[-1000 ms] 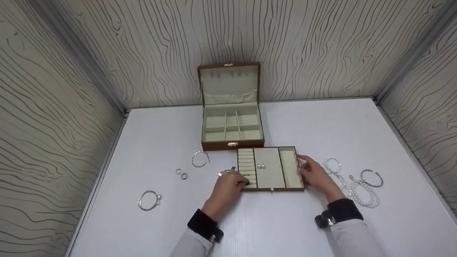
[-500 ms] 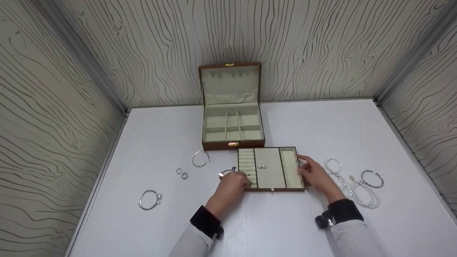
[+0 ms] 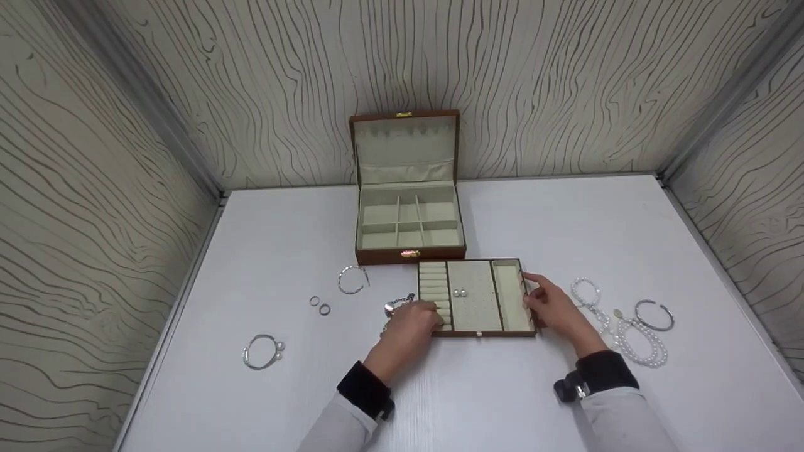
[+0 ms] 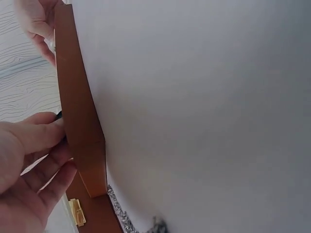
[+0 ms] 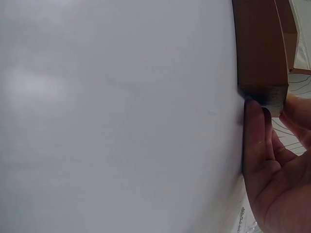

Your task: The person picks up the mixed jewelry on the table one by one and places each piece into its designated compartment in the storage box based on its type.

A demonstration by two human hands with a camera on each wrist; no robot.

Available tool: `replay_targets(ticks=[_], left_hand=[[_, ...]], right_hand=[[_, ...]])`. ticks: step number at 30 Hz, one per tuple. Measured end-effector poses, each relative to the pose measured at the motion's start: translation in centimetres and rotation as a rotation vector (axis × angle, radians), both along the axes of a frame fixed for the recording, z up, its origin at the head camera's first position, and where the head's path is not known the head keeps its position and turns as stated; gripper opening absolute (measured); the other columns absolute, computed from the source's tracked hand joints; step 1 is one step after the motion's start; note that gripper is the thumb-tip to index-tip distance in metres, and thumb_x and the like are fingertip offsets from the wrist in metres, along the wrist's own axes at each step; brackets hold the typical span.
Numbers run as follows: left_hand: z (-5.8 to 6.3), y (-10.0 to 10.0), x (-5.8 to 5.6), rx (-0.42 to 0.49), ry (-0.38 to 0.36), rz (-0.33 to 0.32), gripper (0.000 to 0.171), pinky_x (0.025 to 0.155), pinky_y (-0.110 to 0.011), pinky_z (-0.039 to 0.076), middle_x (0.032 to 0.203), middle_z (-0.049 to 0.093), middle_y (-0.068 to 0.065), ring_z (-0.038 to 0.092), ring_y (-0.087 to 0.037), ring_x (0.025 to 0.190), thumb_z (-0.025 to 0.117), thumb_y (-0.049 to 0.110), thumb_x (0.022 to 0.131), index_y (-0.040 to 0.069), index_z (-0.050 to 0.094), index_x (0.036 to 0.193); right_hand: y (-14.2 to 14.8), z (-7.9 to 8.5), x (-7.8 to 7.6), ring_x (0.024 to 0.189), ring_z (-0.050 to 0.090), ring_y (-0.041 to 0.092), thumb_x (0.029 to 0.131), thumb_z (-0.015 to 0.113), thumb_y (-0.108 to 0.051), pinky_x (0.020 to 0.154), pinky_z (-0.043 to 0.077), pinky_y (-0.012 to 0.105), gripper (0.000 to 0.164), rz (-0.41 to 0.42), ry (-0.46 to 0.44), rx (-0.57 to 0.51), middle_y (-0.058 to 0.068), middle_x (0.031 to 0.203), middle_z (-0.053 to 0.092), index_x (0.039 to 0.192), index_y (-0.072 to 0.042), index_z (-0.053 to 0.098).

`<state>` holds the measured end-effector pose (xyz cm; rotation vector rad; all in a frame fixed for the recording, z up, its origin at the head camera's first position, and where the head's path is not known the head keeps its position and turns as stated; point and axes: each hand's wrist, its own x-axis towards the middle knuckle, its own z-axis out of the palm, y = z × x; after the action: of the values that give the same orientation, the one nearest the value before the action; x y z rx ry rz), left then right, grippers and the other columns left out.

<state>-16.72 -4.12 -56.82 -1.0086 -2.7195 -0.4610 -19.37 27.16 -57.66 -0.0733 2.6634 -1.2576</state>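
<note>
In the head view a brown jewelry tray lies on the white table, with cream ring rolls at its left end, a pad with two pearl earrings and a long right compartment. My left hand bends over the lower ring rolls. Its fingertips pinch a small dark ring, mostly hidden behind the tray's wall in the left wrist view. My right hand holds the tray's right end between thumb and fingers. A silver bracelet lies beside my left hand, partly covered.
Behind the tray stands an open brown jewelry box with divided compartments. On the left lie an open bangle, two rings and a bangle with pearls. Pearl strands and a dark cuff are on the right.
My left hand has shifted slightly right and further over the ring rolls, and the dark ring it holds is now hidden in the head view. My right hand stays on the tray's end.
</note>
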Motion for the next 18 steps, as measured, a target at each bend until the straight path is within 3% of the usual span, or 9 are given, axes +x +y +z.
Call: replay_targets(ticks=[3,8,14,18], left_hand=[[-0.2,-0.08,0.13,0.108,-0.087,0.025,0.02,0.077,-0.024,0.052,0.083,0.065,0.005,0.062,-0.011,0.079,0.071,-0.003,0.081,0.015,0.078,0.086],[-0.39,-0.55,0.08,0.318,-0.294,0.113,0.008,0.079,-0.026,0.05,0.085,0.066,0.007,0.061,-0.008,0.081,0.073,0.009,0.087,0.013,0.078,0.092],[0.13,-0.58,-0.22,0.433,-0.503,0.248,0.007,0.081,-0.034,0.051,0.079,0.067,0.01,0.061,-0.005,0.074,0.072,0.011,0.087,0.013,0.078,0.084],[0.38,-0.38,-0.39,0.483,-0.591,0.349,0.005,0.081,-0.038,0.05,0.075,0.067,0.011,0.059,-0.004,0.068,0.076,0.014,0.082,0.015,0.077,0.078]], right_hand=[[0.14,0.06,0.03,0.081,0.054,0.021,0.098,0.056,-0.005,0.063,0.048,0.033,0.049,-0.003,0.008,-0.01,0.013,0.096,0.058,0.144,0.001,0.041],[0.22,-0.03,-0.04,0.081,0.054,0.021,0.098,0.056,-0.005,0.066,0.047,0.033,0.048,0.003,0.031,0.004,0.012,0.094,0.059,0.143,0.002,0.042],[0.26,-0.04,-0.07,0.081,0.054,0.021,0.097,0.056,-0.004,0.068,0.046,0.033,0.048,0.01,0.041,-0.005,0.011,0.093,0.059,0.143,0.003,0.042],[0.24,-0.05,-0.08,0.08,0.053,0.02,0.098,0.056,-0.004,0.067,0.046,0.033,0.048,0.011,0.036,-0.006,0.011,0.093,0.059,0.143,0.002,0.042]])
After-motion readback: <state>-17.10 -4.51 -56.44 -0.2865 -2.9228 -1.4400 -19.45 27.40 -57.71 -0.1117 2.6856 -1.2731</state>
